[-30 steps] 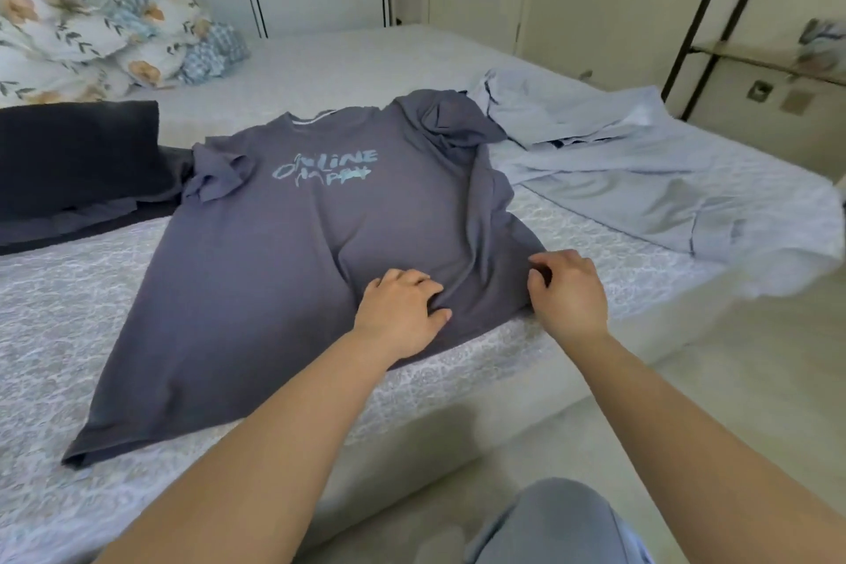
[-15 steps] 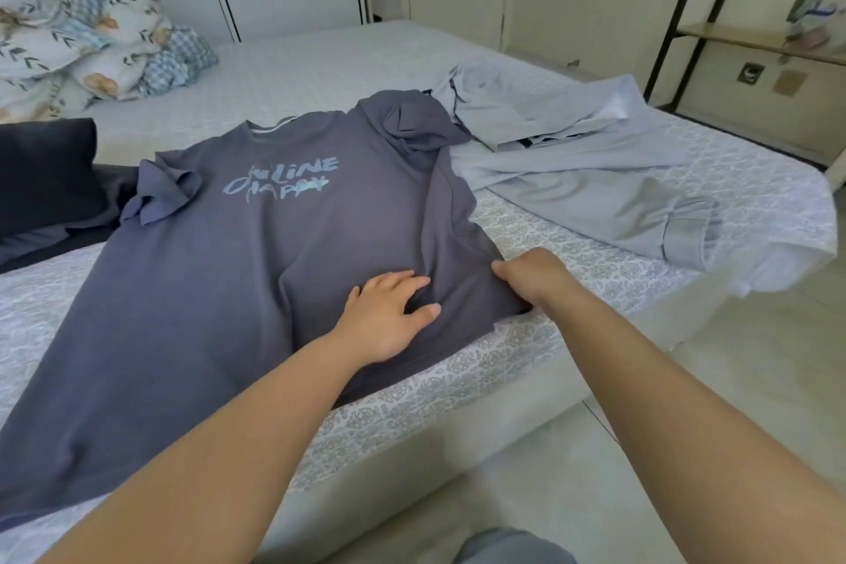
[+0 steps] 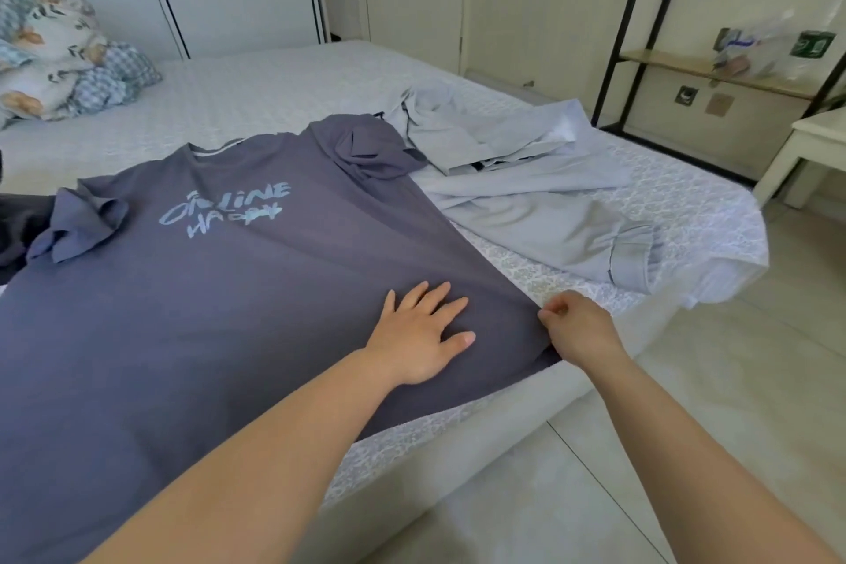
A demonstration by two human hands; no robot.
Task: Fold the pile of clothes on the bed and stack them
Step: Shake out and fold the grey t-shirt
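Since a second ago your left hand flattened, fingers spread, on the slate-blue printed cotton T-shirt while your right hand pinches its hem corner at 3 o'clock: keep pressing, pull taut.

— What's spread on the bed?
— A slate-blue T-shirt, front up, with pale lettering on the chest and both sleeves folded inward.
— And the hands?
— The left hand lies flat on the shirt near the bed's front edge, fingers spread. The right hand pinches the shirt's hem corner at that edge.
— Anything beside it?
— A pale grey garment lies crumpled toward the right edge, touching the shirt's sleeve. Floral bedding is heaped at the far left corner.
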